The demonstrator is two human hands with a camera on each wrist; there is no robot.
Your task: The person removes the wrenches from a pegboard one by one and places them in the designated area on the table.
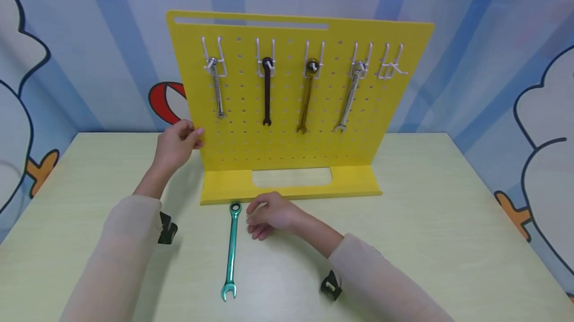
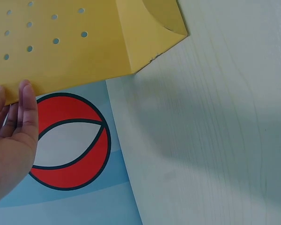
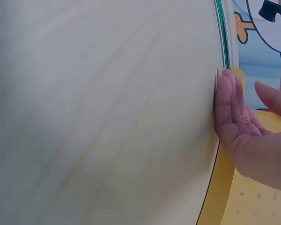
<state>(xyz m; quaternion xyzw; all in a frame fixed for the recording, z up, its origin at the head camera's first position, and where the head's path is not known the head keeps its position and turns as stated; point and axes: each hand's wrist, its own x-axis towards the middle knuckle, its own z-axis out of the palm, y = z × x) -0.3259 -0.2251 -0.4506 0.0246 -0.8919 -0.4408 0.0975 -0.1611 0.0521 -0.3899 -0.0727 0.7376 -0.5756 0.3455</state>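
A yellow pegboard point(image 1: 278, 145) stands on its base, and my left hand point(image 1: 174, 146) pinches its left edge between thumb and fingers. In the left wrist view that hand point(image 2: 14, 136) is at the pegboard's rim. A green combination wrench point(image 1: 231, 252) lies on the table in front of the base, ring end toward the board. Just right of its ring end is my right hand point(image 1: 273, 216), fingers loosely bent and holding nothing. The right wrist view shows the right hand point(image 3: 246, 126) low at the table surface, with part of the green wrench point(image 3: 223, 37) beyond the fingertips.
On the pegboard's hooks hang a silver wrench point(image 1: 217, 90), a black wrench point(image 1: 267, 92), a bronze-coloured wrench point(image 1: 307, 97) and another silver wrench point(image 1: 350, 97). A bare white hook point(image 1: 391, 65) is at the far right. The pale table point(image 1: 448, 222) meets a cartoon-printed backdrop point(image 1: 475, 63).
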